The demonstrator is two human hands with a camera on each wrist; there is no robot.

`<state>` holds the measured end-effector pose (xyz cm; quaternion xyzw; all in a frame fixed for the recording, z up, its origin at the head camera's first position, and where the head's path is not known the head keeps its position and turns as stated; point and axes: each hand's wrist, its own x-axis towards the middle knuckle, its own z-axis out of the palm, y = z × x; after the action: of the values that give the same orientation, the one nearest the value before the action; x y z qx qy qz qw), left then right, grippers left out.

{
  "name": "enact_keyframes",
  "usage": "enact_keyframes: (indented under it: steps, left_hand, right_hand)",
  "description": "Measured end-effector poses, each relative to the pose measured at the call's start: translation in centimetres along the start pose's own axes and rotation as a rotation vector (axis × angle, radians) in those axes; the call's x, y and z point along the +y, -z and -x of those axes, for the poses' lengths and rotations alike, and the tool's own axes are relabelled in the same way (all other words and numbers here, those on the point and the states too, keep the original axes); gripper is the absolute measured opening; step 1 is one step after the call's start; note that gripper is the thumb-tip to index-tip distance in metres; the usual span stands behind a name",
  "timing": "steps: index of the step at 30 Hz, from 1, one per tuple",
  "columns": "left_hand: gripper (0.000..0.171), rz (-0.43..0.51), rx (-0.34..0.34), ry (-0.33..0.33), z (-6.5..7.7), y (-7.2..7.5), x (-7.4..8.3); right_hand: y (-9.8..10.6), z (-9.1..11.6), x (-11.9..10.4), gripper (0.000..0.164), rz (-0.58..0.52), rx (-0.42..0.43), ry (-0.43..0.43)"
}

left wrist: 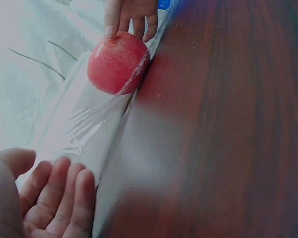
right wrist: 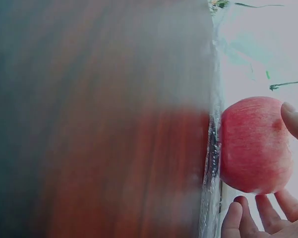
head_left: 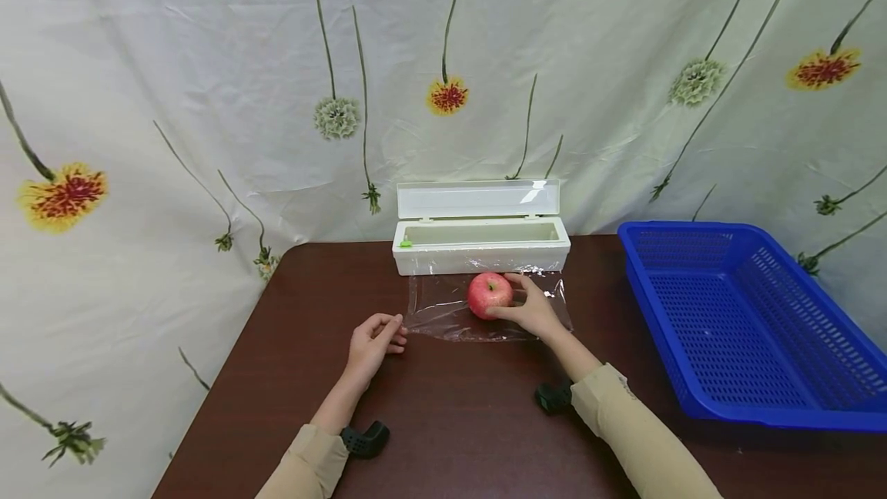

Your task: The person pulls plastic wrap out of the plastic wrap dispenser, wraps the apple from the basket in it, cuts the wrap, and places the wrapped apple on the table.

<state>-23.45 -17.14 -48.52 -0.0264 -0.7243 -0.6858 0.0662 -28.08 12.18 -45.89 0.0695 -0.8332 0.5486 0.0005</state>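
Observation:
A red apple [head_left: 489, 295] sits on a sheet of clear cling film [head_left: 443, 319] that stretches from the front of a white dispenser box [head_left: 478, 259]. My right hand [head_left: 530, 309] holds the apple from its right side; in the right wrist view the thumb [right wrist: 296, 123] lies against one side, with the fingers at the other. Just off the film's front left corner is my left hand [head_left: 376, 343], nothing in its grasp. The left wrist view shows its fingers [left wrist: 57, 198] loosely bent and the thumb apart from them.
The box's lid [head_left: 478, 199] stands raised against the flowered cloth [head_left: 263, 98] behind the table. A green slider [head_left: 406, 243] is at the box's left end. On the right, a blue plastic basket [head_left: 661, 329] rests on the dark brown table [head_left: 457, 422].

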Motion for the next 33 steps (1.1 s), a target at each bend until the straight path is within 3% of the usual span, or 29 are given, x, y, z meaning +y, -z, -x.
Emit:
enact_keyframes:
  steps: [6, 10, 17, 24, 30, 33]
  left_hand:
    - [0.032, 0.011, 0.109, -0.088, 0.0, 0.0, 0.3]
    - [0.024, 0.015, 0.12, -0.156, -0.1, -0.3, 0.3]
    - [0.014, -0.132, 0.06, -0.195, -0.2, -1.5, 0.7]
    - [0.02, -0.224, -0.072, -0.231, 0.7, -3.4, 3.5]
    - [0.022, -0.239, -0.116, -0.232, -0.4, -4.9, 1.0]
    - [0.022, -0.262, -0.133, -0.267, -0.9, -5.6, 0.3]
  right_hand:
    - [0.7, 0.7, 0.3, 0.077, -0.007, -0.022, -0.041]
    - [1.3, 1.2, 0.5, 0.074, -0.021, -0.027, -0.033]
    - [2.0, 2.1, 0.9, 0.064, 0.012, -0.053, 0.002]
    - [2.6, 3.0, 1.7, 0.053, 0.027, -0.102, 0.084]
    - [3.0, 3.5, 2.4, 0.046, 0.026, -0.1, 0.144]
    - [3.3, 3.9, 2.2, 0.044, 0.012, -0.091, 0.164]
